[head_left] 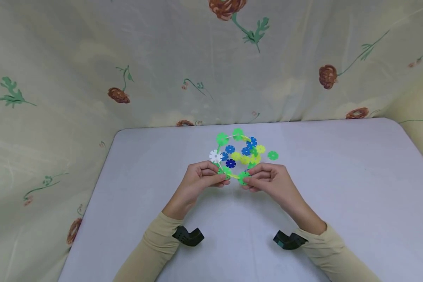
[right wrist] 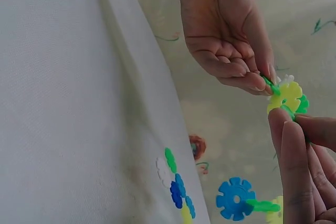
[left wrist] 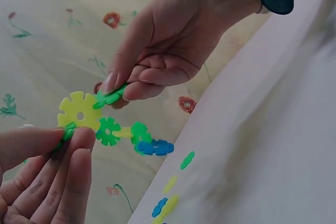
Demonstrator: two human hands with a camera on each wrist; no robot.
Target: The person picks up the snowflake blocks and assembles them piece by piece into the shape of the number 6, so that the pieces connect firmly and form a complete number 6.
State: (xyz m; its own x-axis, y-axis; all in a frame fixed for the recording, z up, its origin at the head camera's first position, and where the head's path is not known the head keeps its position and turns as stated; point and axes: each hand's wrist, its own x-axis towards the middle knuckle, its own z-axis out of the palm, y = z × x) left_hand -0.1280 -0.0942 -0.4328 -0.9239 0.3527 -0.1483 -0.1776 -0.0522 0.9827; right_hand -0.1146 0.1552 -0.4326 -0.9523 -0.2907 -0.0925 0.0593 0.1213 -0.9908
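Both hands hold up a ring of interlocking plastic snowflake discs in green, yellow, white and blue. My left hand (head_left: 200, 179) pinches a green disc (head_left: 226, 171) on the ring's near left side. Between thumb and fingers, my right hand (head_left: 273, 179) pinches another green disc (head_left: 244, 178) on the near right. A yellow disc (left wrist: 79, 113) links these two, seen face-on in the left wrist view. On the ring's left side is a white disc (head_left: 216, 156). A blue disc (right wrist: 235, 199) in the ring shows in the right wrist view. Fingers partly cover the gripped discs.
Several loose discs lie on the white table (head_left: 134, 188) behind and below the ring, among them a dark blue disc (head_left: 230, 163) and a separate green disc (head_left: 273, 155) at the right. A flower-patterned curtain (head_left: 155, 58) hangs behind the table's far edge.
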